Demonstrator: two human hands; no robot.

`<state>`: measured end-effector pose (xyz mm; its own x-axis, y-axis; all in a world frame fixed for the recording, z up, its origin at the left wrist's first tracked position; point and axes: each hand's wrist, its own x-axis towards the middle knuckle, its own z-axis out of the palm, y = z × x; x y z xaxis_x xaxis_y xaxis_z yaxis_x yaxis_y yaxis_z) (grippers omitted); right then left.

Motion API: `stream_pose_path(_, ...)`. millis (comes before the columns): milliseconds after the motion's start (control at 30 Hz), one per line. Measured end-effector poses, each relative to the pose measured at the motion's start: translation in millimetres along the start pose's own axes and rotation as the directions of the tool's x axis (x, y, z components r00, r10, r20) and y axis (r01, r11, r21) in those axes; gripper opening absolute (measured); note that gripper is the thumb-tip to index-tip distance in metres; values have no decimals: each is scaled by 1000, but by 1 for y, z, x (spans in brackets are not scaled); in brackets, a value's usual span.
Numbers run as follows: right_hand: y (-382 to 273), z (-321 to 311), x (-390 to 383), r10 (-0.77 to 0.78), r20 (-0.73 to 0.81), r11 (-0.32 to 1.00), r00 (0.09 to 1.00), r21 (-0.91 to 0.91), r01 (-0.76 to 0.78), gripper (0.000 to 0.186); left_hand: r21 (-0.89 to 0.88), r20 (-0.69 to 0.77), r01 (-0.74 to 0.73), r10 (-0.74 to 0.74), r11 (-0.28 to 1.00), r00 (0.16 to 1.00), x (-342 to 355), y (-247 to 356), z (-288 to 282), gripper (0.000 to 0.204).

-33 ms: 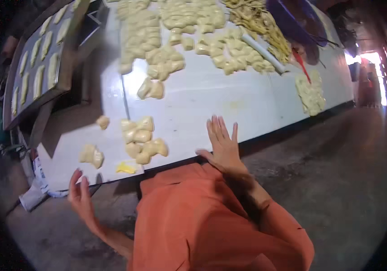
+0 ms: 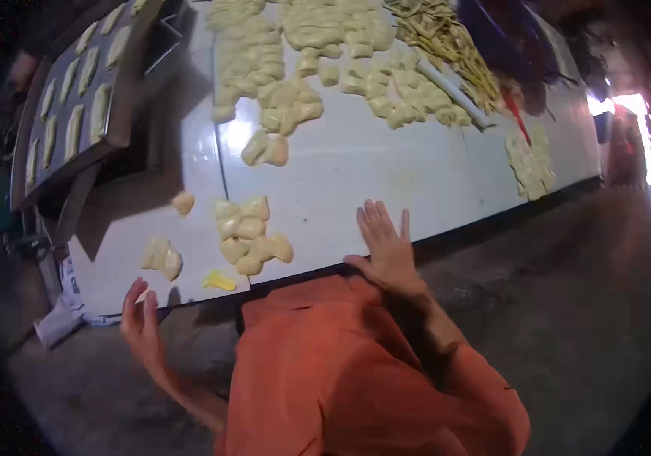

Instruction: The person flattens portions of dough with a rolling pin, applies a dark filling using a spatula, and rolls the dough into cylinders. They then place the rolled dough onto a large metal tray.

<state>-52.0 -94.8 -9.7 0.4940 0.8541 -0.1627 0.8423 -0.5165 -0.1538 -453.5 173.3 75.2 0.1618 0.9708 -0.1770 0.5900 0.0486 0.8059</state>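
My right hand (image 2: 386, 254) lies flat on the near edge of the white table (image 2: 356, 178), palm down with fingers spread, holding nothing. Just off the front edge at the left, my left hand (image 2: 141, 323) is raised with its fingers apart and nothing between them. Closest to it on the tabletop sits a small clump of pale dough pieces (image 2: 161, 258). A small yellow piece (image 2: 219, 280), its kind unclear, lies at the table edge between my hands. Behind it rests a cluster of smooth, rounded dough pieces (image 2: 251, 228).
Many dough pieces (image 2: 333, 26) cover the far side. Beyond my right hand are a pale rod (image 2: 453, 94), yellowish strips (image 2: 447, 42), a purple container (image 2: 496, 34) and a flat dough sheet (image 2: 530, 163) under a red tool (image 2: 517, 118). A raised tray (image 2: 119, 118) carries dough sticks.
The whole view has shifted slightly, so the table and dough sit a little farther right in the picture. Both hands keep their poses.
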Motion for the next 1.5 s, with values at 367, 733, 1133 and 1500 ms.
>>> stream_pose_path(367,22,-42,74,-57,-320,989,946,113,98,39,91,-23,163,-161,982,987,20,13,13,35)
stream_pose_path(733,-313,3,126,-611,-185,732,770,239,638,53,359,109,-503,500,786,859,68,-19,38,27)
stream_pose_path(1133,-280,-10,145,-354,379,339,855,904,-261,30,306,193,-462,421,832,886,81,-34,47,34)
stream_pose_path(1500,-286,-1,142,-440,-43,567,897,761,315,32,253,423,-672,545,697,724,95,-21,54,52)
